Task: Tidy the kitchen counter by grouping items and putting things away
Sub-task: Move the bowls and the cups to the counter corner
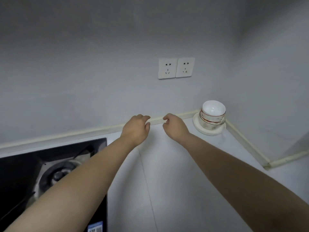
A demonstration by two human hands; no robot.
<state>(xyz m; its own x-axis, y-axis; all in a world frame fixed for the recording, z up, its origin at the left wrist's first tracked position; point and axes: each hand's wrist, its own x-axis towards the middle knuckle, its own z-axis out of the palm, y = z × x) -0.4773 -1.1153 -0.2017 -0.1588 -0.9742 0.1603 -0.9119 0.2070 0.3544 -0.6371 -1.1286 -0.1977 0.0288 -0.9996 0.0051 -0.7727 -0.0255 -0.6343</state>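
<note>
Grey counter point(175, 164), corner bowls point(213, 113) stacked on plate point(209, 130); your left hand point(136, 127) and right hand point(174, 125) hovering apart, fingers loosely curled, holding nothing.

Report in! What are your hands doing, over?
Left hand, right hand both empty, loosely curled. Bowls stacked on plate, far right corner, untouched. Nothing between hands and bowls.

- Two white wall sockets point(176, 68) sit side by side, edges touching, on the pale grey wall point(83, 64).
- The right one has a small yellowish mark by its lower holes.
- A cream sealing strip point(66, 133) runs along the foot of the wall and turns the corner at the right.
- A black glass hob point(20, 173) lies at the lower left, with a round metal burner point(58, 174).
- A blue-and-white label point(95, 227) sits at its near right corner.
</note>
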